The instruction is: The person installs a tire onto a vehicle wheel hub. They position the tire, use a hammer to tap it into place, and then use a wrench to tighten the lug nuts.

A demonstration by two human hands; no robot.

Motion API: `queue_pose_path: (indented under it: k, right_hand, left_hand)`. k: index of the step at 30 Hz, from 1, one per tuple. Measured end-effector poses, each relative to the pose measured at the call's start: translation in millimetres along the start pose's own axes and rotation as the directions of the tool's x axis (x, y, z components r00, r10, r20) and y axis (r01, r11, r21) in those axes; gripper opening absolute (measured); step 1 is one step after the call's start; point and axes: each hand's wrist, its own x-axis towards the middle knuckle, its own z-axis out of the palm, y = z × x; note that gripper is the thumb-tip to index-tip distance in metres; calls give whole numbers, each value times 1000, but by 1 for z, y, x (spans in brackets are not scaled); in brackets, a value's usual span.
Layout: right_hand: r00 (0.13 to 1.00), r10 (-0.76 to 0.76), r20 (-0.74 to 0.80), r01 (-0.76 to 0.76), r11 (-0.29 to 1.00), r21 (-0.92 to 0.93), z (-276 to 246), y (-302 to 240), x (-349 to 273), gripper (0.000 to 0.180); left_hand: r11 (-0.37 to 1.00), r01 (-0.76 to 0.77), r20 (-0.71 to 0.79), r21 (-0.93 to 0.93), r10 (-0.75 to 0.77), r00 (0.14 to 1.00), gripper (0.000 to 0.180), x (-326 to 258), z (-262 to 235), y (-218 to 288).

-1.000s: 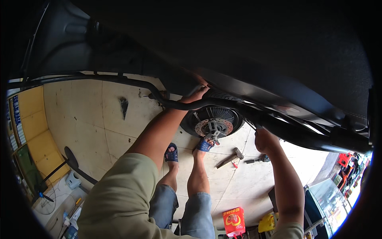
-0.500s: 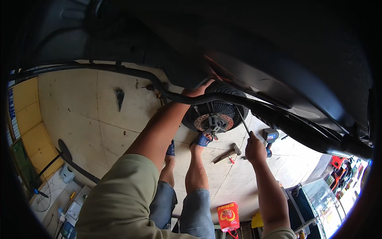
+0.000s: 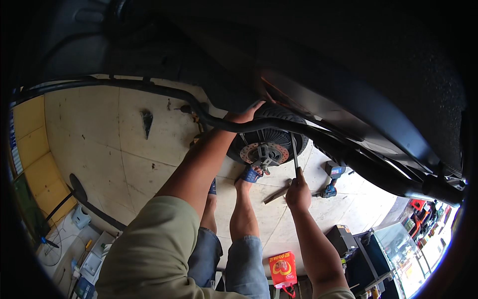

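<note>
Grey metal shows in the right hand (image 3: 298, 193): a slim bar (image 3: 295, 155), its near end wrapped in a closed fist. Half a second ago this hand was farther to the right and the bar slanted plainly up and to the left; now the hand is closer to the body's midline, and the bar is almost upright in view. A second ago the fist was farther right again, just below the black tube (image 3: 219, 122), with little of the bar showing.

The bar's long axis runs away from the person, leaning only slightly left toward its far end. That end lies over the right side of the wheel (image 3: 271, 138), at the tyre's inner edge; whether it is wedged in there cannot be told. The wheel is on the floor (image 3: 89, 134) ahead of the person, partly behind the tube, with its brake disc (image 3: 247, 152) facing the camera. A foot in a blue slipper (image 3: 249, 174) is at the hub's near side.

The left hand (image 3: 245, 115) remains at the tyre's upper left, as before; its fingers are mostly hidden by tube and dark bodywork, so its grip cannot be told. The right fist now overlaps the hammer (image 3: 275, 195), while the cordless power tool (image 3: 328, 189), partly covered half a second ago, shows more fully.
</note>
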Motion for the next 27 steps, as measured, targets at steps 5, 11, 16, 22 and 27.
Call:
queue_pose_path:
  k: [5,11,16,22,27]
  right_hand:
    - [980,-125,152,157,961,-226,-68,28,51,45]
    - [859,-370,353,389,921,20,-110,116,184,36]
    - [912,-111,396,122,992,-4,-117,53,133,32]
    - [962,-142,231,95,974,203,-36,126,123,38]
    - [870,-348,350,468,807,-361,-90,29,91,33]
  left_hand:
    - [987,-28,61,155,19,998,33,-15,22,-22]
    - [995,33,105,96,-43,994,43,-15,40,-36]
    - [992,13,151,129,-32,988,41,-13,20,-29]
    - [999,-12,87,29,9,996,42,-8,14,-19]
    - [993,-105,-31,46,107,994,31,-15,0,-8]
